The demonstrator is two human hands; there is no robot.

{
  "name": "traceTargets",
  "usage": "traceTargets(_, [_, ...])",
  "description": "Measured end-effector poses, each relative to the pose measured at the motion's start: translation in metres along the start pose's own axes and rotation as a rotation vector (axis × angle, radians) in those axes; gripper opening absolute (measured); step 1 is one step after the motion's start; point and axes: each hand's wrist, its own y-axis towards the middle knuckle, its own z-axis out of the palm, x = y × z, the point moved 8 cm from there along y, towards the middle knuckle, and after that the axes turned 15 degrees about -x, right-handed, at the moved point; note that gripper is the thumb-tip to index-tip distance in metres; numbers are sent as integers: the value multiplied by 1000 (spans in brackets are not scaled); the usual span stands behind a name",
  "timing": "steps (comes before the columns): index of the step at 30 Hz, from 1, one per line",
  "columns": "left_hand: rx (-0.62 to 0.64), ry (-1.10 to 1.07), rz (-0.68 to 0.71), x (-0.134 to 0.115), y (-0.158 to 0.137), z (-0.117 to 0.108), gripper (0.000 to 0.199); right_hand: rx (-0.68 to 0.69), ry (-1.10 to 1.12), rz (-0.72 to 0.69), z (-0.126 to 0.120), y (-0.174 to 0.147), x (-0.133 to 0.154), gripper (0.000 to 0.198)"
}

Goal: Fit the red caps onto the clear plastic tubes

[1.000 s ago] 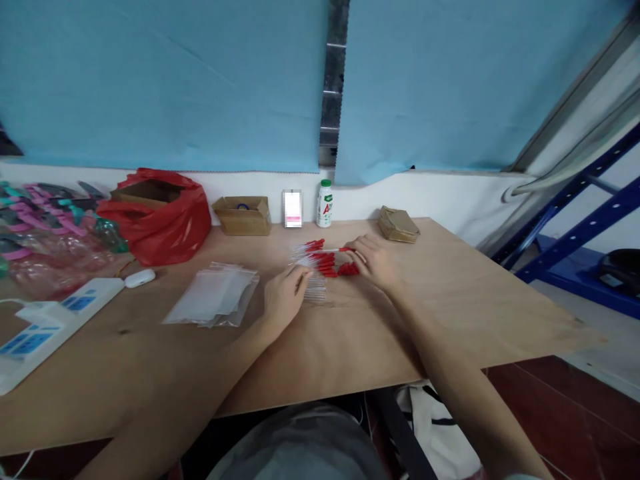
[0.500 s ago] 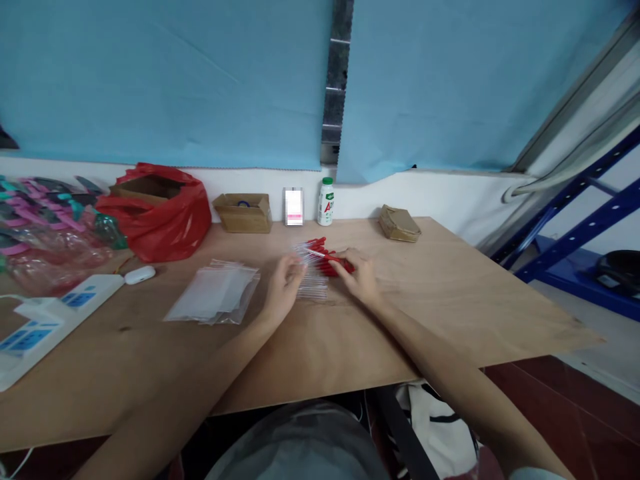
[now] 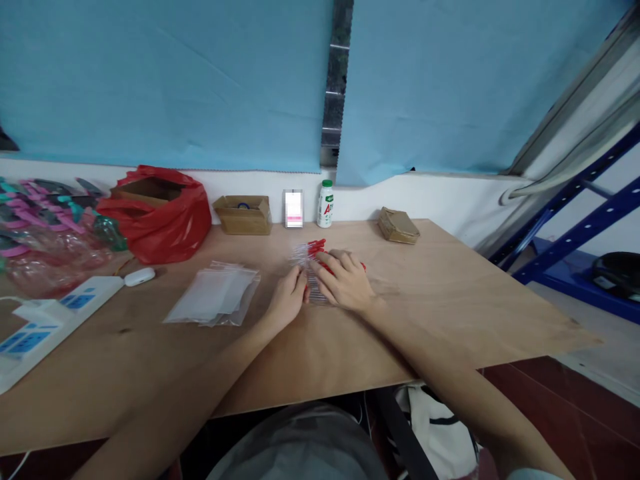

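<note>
Left hand (image 3: 289, 293)'s half-curled, right hand (image 3: 347, 281)'s loosely spread over skinny red-and-clear sticks (image 3: 316, 248), can't tell what's gripped; smooth wooden tabletop (image 3: 320, 357) underneath, blue cloth (image 3: 200, 80) beyond.

rods (image 3: 301, 251): clear, red ends (image 3: 317, 246) | bag (image 3: 170, 230): red | bottle (image 3: 325, 208): white, green cap (image 3: 327, 183) | curtains (image 3: 165, 80): plain blue

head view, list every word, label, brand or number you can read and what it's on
"AD", in red on the white bottle; anything after it is unclear.
Marks on the bottle's green label: too small to read.
Upright white screen: pixelated, unreadable.
Power strip: any print is too small to read.
</note>
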Motion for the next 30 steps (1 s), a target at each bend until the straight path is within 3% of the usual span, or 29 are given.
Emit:
traceTargets(4, [204, -94, -59, 7, -10, 20, 44, 64, 67, -153, 13, -2, 7, 31])
traceTargets(8, [376, -148, -226, 7, -23, 30, 51, 62, 22, -54, 26, -13, -9, 41])
traceTargets(10, [507, -217, -311, 0, -32, 36, 52, 34, 11, -13, 23, -19, -18, 42])
traceTargets(13, [572, -305, -371, -11, -40, 38, 50, 26, 39, -46, 15, -22, -19, 41])
traceTargets(19, [374, -316, -355, -9, -27, 26, 53, 64, 31, -226, 17, -24, -6, 33])
traceTargets(27, [257, 9, -132, -12, -9, 1, 64, 16, 6, -214, 24, -33, -5, 39])
traceTargets(30, [226, 65, -119, -11, -6, -5, 64, 30, -32, -216, 23, -32, -6, 40])
